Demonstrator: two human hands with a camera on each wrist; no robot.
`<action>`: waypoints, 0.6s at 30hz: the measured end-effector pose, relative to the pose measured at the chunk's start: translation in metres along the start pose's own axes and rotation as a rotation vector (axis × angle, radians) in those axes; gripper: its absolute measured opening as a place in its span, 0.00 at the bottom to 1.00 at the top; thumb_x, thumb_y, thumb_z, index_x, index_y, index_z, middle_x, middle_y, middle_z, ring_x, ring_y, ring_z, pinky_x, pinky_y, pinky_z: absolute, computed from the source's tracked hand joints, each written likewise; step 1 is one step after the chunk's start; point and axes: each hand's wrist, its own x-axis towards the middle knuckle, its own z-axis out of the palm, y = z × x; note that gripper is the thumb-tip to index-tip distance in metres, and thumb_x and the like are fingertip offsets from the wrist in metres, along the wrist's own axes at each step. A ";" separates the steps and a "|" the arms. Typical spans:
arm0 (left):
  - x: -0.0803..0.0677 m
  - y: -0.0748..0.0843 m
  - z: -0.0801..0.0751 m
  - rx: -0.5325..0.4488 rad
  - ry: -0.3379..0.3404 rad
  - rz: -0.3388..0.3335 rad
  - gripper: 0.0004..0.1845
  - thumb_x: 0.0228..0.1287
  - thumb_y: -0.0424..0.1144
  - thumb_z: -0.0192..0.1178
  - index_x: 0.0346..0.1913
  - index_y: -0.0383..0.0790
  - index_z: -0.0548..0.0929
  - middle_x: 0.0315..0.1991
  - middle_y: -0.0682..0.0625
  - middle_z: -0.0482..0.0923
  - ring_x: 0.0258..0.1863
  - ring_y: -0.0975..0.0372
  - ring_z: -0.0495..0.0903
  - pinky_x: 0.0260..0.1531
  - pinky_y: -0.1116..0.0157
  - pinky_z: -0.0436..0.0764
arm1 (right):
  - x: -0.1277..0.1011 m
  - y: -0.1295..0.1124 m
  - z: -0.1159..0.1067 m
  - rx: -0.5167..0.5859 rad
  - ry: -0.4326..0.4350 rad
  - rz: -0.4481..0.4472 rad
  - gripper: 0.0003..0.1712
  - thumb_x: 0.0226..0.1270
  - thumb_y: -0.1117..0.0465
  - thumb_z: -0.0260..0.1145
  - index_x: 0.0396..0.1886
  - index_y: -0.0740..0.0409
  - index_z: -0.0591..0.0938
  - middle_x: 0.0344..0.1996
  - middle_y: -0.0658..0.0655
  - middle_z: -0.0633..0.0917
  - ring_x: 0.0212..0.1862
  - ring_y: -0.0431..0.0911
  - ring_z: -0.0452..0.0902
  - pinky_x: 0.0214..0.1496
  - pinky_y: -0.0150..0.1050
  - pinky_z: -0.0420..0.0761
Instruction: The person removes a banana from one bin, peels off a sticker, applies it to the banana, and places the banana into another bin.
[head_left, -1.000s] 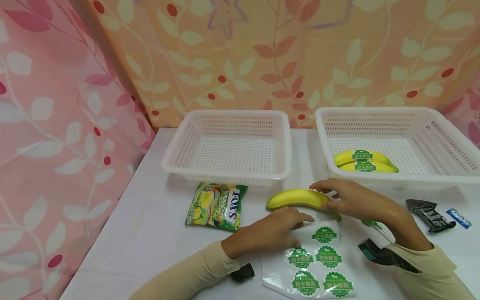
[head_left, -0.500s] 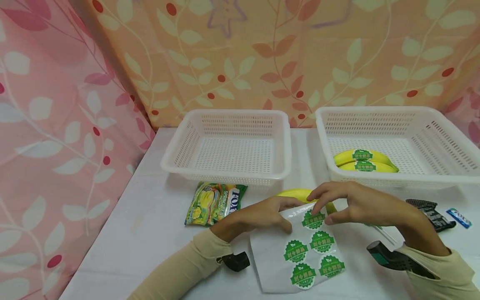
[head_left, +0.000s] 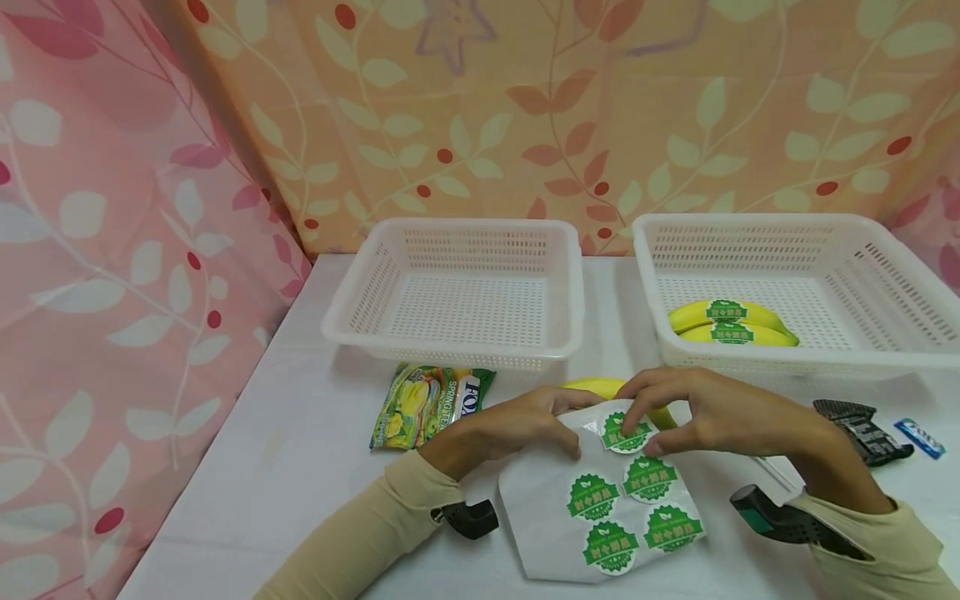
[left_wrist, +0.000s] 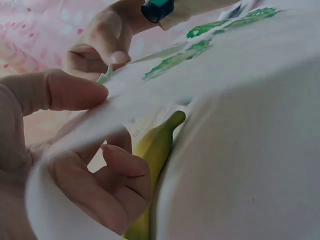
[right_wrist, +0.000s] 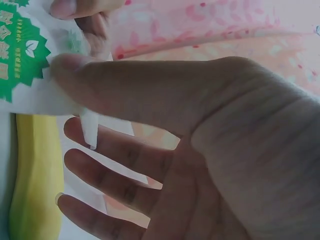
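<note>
A white sheet of round green stickers (head_left: pixel 540 525) is lifted off the table in the head view. My left hand (head_left: pixel 517 425) grips its upper left edge, thumb on top and fingers curled beneath. At the top, my right hand (head_left: pixel 723 421) pinches the edge of one green sticker (head_left: pixel 624 433), which looks partly raised from the sheet. Behind the sheet lies a banana (head_left: pixel 596 387), mostly covered in the head view; the left wrist view shows its stem end, and the right wrist view shows the banana (right_wrist: pixel 35 175) below the sheet. Neither hand touches it visibly.
A white basket (head_left: pixel 337 333) stands back left; another basket (head_left: pixel 825 357) at right holds two stickered bananas (head_left: pixel 738 321). A green FOX'S candy bag (head_left: pixel 423 408) lies beside my left hand. A black wrapper (head_left: pixel 873 442) and a small blue packet (head_left: pixel 921 437) lie right.
The sticker sheet has come up off the table in my left hand, covering more of the banana. My right hand has left the banana and now pinches a sticker, whose edge has lifted.
</note>
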 end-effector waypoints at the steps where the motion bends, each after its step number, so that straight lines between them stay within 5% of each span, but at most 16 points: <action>1: 0.000 0.000 0.000 0.006 -0.006 0.001 0.38 0.57 0.23 0.59 0.75 0.40 0.75 0.46 0.51 0.88 0.38 0.60 0.90 0.38 0.61 0.90 | 0.000 0.000 0.000 0.006 0.000 0.003 0.07 0.67 0.47 0.77 0.43 0.29 0.90 0.65 0.54 0.82 0.64 0.56 0.77 0.62 0.66 0.78; 3: 0.001 -0.001 -0.001 0.044 -0.014 0.002 0.39 0.57 0.22 0.60 0.75 0.41 0.74 0.48 0.51 0.88 0.40 0.61 0.89 0.40 0.61 0.90 | 0.001 -0.001 0.000 0.003 0.004 -0.004 0.04 0.68 0.47 0.76 0.41 0.30 0.90 0.64 0.54 0.82 0.62 0.55 0.78 0.62 0.62 0.79; 5: 0.002 -0.001 -0.001 0.159 -0.018 0.022 0.40 0.58 0.23 0.62 0.77 0.43 0.74 0.58 0.54 0.85 0.52 0.66 0.85 0.52 0.65 0.86 | 0.001 -0.001 0.000 -0.002 0.011 -0.009 0.02 0.69 0.47 0.76 0.39 0.31 0.90 0.63 0.53 0.83 0.62 0.54 0.78 0.62 0.56 0.81; 9: 0.004 -0.002 0.002 0.512 -0.027 0.085 0.43 0.60 0.24 0.65 0.80 0.48 0.70 0.75 0.60 0.72 0.71 0.73 0.69 0.71 0.70 0.68 | 0.000 -0.002 0.000 -0.037 0.047 -0.017 0.02 0.68 0.45 0.76 0.36 0.29 0.89 0.61 0.48 0.84 0.62 0.52 0.79 0.61 0.45 0.82; 14: 0.008 -0.006 0.013 0.946 0.017 0.147 0.43 0.62 0.25 0.68 0.80 0.47 0.69 0.77 0.59 0.70 0.70 0.74 0.67 0.71 0.73 0.65 | -0.004 -0.003 -0.001 -0.029 0.112 -0.050 0.03 0.69 0.48 0.76 0.36 0.31 0.89 0.58 0.48 0.85 0.57 0.47 0.80 0.53 0.40 0.85; 18: 0.011 -0.008 0.023 1.117 0.051 0.159 0.41 0.65 0.26 0.69 0.80 0.42 0.68 0.77 0.55 0.71 0.73 0.70 0.67 0.73 0.73 0.64 | -0.005 -0.003 -0.003 -0.031 0.165 -0.063 0.05 0.67 0.51 0.78 0.35 0.32 0.90 0.56 0.47 0.87 0.55 0.43 0.81 0.51 0.38 0.84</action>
